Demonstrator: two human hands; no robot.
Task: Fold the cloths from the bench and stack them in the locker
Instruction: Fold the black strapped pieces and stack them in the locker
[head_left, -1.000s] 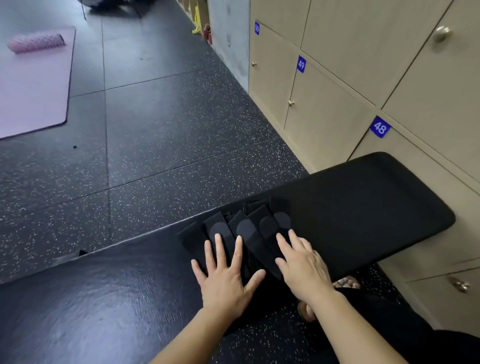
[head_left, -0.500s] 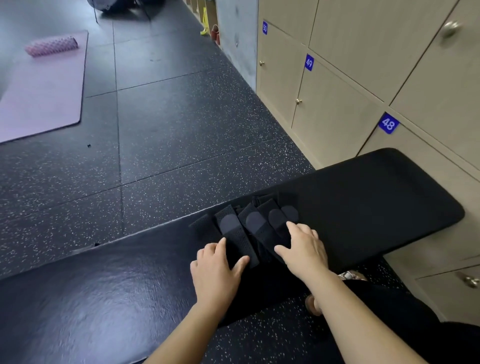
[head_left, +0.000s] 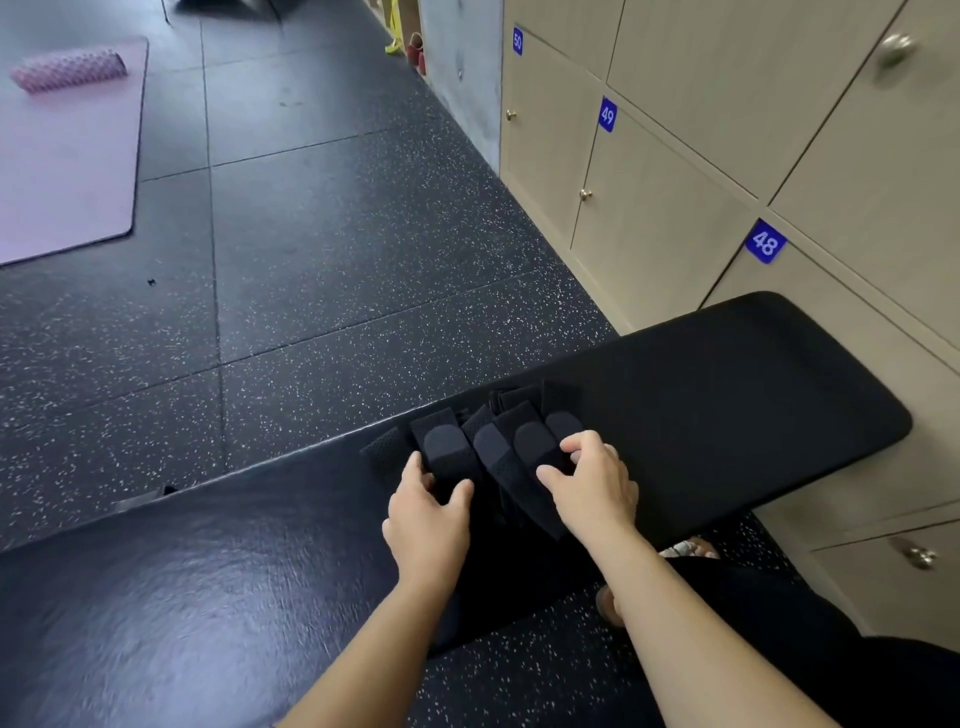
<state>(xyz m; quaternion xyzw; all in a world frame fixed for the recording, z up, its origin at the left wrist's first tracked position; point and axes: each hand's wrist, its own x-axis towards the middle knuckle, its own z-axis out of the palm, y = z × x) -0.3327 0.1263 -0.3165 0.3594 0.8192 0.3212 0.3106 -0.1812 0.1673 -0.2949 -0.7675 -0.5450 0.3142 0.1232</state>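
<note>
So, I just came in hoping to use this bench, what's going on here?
A person is working on a black strapped cloth that lies on the padded bench. Their left hand grips its left part and their right hand curls over its right side, apparently gathering it to fold. The locker doors beside the bench are all shut.

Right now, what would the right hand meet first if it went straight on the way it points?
The black strapped cloths on the bench; fingers of the right hand seem curled onto them.
</note>
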